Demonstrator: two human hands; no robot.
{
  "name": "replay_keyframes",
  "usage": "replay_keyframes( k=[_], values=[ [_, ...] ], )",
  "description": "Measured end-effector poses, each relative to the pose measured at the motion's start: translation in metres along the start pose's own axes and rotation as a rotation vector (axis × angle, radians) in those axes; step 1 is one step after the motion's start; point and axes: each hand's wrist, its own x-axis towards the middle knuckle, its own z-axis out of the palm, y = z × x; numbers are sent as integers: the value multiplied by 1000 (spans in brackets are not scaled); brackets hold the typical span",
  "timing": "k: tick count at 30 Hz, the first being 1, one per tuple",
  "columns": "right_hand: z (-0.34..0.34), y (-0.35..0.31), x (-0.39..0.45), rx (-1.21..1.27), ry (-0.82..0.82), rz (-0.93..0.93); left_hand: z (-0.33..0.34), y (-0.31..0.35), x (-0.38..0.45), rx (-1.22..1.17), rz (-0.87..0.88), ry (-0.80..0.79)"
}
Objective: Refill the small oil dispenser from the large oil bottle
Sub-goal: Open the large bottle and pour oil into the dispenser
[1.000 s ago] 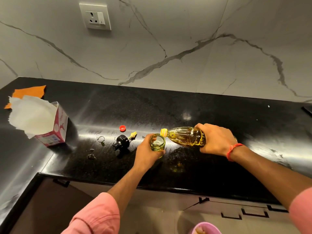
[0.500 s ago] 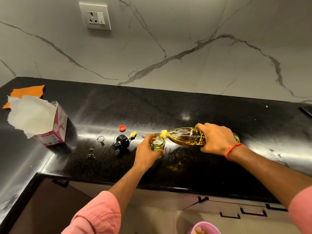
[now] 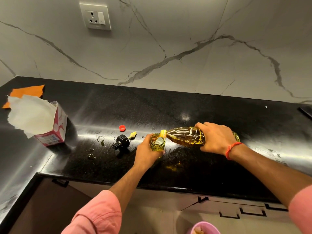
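Step in hand: pouring, judged from the large oil bottle (image 3: 185, 136) lying nearly level with its yellow neck (image 3: 163, 133) over the open mouth of the small glass dispenser (image 3: 157, 143).

Right hand (image 3: 215, 138): wrapped shut around the bottle's rear half, far from the neck, so the wrist can set the tilt finely and the flow stays thin.

Left hand (image 3: 147, 153): fingers closed around the dispenser, pinning it upright on the black countertop (image 3: 211, 114) so the bottle's nudge cannot tip it.

Where the task's things are: dispenser near the counter's front edge, bottle neck just above or touching its rim; which of the two I cannot tell from this height.

Fill level: yellow oil shows through the glass, but how high it stands is probably not readable here.

Set aside: the dispenser's black pump top (image 3: 121, 142) lies on its side just left of the left hand, with a small red cap (image 3: 122, 128) behind it, both clear of the pour yet close for refitting.

Tissue box (image 3: 50, 127): well to the left, handy for drips; small wet spots already sit on the counter near the pump top.

Risk: an overshoot would spill onto the counter.
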Motion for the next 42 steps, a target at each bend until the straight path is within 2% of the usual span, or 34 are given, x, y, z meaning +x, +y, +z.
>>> replay_keyframes(
  k=[42],
  values=[
    [-8, 5, -5, -31, -3, 20, 1, -3, -1, 2, 1, -2]
  ],
)
